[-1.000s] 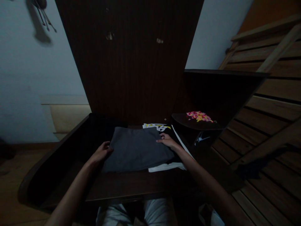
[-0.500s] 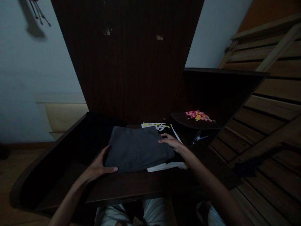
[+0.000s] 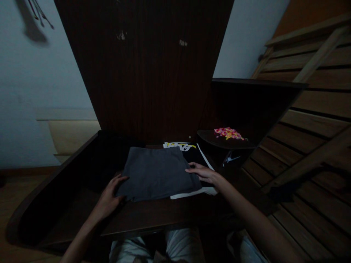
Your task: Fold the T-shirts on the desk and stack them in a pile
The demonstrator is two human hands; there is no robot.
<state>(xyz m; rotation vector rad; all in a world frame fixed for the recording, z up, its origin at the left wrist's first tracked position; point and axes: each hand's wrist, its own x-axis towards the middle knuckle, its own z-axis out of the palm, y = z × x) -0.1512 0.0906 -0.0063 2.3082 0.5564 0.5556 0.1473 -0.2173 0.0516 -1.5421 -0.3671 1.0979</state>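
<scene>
A folded dark grey cloth (image 3: 157, 173), perhaps a garment, lies on the dark wooden desk (image 3: 142, 215). At its near left corner my left hand (image 3: 111, 197) grips the edge, thumb toward me and fingers on the far side. My right hand (image 3: 204, 173) pinches the right edge, one digit resting on the upper face and the others partly hidden. Beneath the cloth, toward the right, lies a black and white piece (image 3: 196, 155) with yellow and white markings; most of it is covered.
Small pink, red and yellow pieces (image 3: 229, 133) are heaped on a rounded corner shelf (image 3: 205, 137). A dark bundle (image 3: 109, 157) sits at the desk's left end, beside its raised side edge (image 3: 55, 179). Wooden slats (image 3: 309, 124) rise at the right.
My left hand has shifted left, and the cloth's near left corner has spread that way with it. My right hand has slid slightly down along the right edge. The view has moved a little.
</scene>
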